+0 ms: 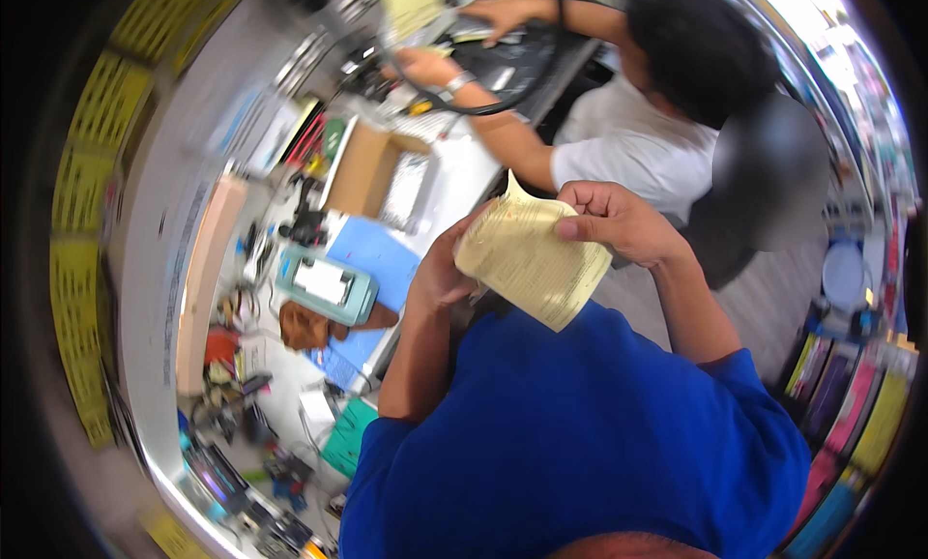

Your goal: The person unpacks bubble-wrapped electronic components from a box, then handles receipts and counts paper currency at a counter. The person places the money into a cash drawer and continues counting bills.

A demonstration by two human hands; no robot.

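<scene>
A yellow printed paper slip (532, 254) is held up in front of my chest, its upper corner curling to a point. My right hand (623, 222) pinches its upper right edge, thumb on the face of the paper. At the opposite edge my left hand (448, 259) grips the slip, with most of its fingers hidden behind the paper. The print is too blurred to make out. Left of my left hand, a grey-green tray (362, 303) with a white item (322, 280) in it rests on a blue mat (372, 250).
A person in a white shirt (628, 138) sits at the bench ahead, hands over a dark work area. An open cardboard box (362, 172) stands on the white bench. Brown cloth (303, 325) and a green mat (350, 435) lie nearer. Bright binders (839, 404) line the right.
</scene>
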